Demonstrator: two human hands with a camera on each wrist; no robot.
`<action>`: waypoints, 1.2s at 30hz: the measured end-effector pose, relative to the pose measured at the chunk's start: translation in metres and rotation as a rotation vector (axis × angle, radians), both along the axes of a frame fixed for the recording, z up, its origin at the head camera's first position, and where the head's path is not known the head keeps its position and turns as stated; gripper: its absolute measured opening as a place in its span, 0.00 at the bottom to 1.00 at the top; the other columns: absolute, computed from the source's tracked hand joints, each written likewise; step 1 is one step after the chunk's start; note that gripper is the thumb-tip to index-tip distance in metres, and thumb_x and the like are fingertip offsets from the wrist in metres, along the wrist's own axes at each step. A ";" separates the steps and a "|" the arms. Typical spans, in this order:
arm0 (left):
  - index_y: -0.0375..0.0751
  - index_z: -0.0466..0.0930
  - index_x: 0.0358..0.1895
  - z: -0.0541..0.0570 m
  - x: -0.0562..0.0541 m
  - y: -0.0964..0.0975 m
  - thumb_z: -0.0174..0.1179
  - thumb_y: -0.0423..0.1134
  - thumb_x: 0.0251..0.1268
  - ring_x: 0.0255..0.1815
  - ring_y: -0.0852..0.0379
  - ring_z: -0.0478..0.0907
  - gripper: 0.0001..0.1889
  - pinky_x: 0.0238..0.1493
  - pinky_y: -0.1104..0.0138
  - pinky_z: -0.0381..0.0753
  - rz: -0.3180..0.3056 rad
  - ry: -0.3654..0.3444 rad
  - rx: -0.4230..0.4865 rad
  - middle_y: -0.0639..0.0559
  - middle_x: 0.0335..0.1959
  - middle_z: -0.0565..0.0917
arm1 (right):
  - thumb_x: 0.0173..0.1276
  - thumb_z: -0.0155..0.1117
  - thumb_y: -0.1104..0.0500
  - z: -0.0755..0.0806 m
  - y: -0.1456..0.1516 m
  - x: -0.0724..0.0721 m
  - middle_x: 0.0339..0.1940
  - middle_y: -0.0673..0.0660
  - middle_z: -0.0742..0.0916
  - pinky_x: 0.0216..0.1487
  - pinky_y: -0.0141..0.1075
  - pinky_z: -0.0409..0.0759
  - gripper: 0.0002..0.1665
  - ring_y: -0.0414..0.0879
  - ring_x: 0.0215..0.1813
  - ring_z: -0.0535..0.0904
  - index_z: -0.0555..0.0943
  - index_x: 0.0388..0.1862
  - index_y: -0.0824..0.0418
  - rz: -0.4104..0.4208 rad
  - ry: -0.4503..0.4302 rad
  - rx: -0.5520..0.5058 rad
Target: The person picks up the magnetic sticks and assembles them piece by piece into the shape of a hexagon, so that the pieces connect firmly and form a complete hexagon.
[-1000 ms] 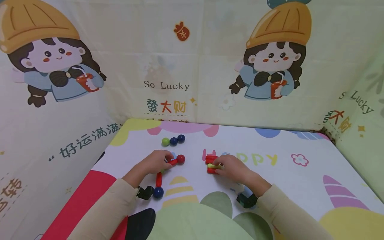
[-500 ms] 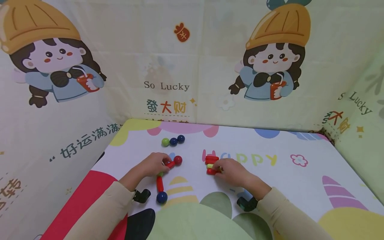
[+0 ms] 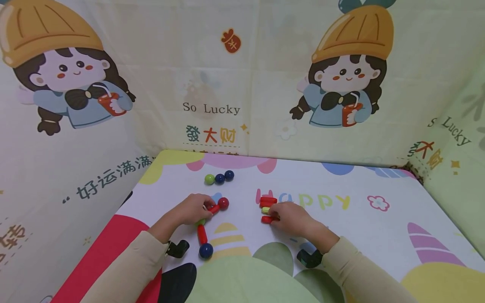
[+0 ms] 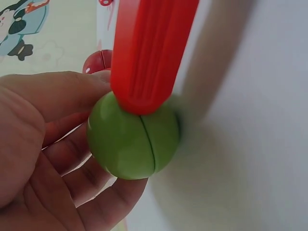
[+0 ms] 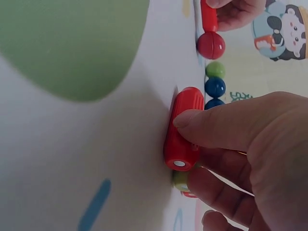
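The left hand (image 3: 194, 208) is gripping a ball-and-rod chain (image 3: 202, 234), the right hand (image 3: 293, 219) is pinching a red rod (image 5: 179, 144) (selecting it, I judge, next needing careful lifting).

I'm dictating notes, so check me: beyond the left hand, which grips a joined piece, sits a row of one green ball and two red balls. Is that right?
Not quite: the head view shows that the two balls beside the green ball are dark blue balls, not red. The row does sit beyond the left hand, which grips a joined piece.
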State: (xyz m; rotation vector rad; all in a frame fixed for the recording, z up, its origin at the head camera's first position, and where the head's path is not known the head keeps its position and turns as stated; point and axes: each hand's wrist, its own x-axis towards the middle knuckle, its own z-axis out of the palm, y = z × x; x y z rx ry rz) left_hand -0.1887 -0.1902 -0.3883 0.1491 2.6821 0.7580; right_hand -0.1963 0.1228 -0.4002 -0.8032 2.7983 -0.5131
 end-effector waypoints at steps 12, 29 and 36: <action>0.40 0.86 0.51 0.003 0.003 0.000 0.68 0.32 0.62 0.42 0.52 0.74 0.14 0.40 0.64 0.81 -0.033 0.010 -0.004 0.51 0.39 0.81 | 0.60 0.77 0.56 -0.003 -0.023 -0.002 0.34 0.46 0.84 0.41 0.39 0.81 0.13 0.44 0.41 0.78 0.85 0.42 0.53 0.059 0.017 -0.001; 0.43 0.86 0.53 0.005 0.008 -0.002 0.67 0.32 0.64 0.45 0.51 0.73 0.14 0.39 0.64 0.81 -0.012 -0.030 0.036 0.52 0.43 0.81 | 0.65 0.72 0.59 0.005 -0.064 -0.011 0.34 0.48 0.85 0.41 0.38 0.79 0.10 0.44 0.35 0.78 0.86 0.45 0.56 0.041 0.026 -0.052; 0.43 0.87 0.52 0.003 0.008 -0.003 0.66 0.31 0.65 0.46 0.51 0.73 0.14 0.39 0.64 0.80 -0.025 -0.023 0.053 0.52 0.43 0.82 | 0.63 0.74 0.58 0.003 -0.073 -0.019 0.39 0.49 0.86 0.46 0.37 0.80 0.15 0.45 0.41 0.78 0.86 0.49 0.55 0.034 0.015 -0.034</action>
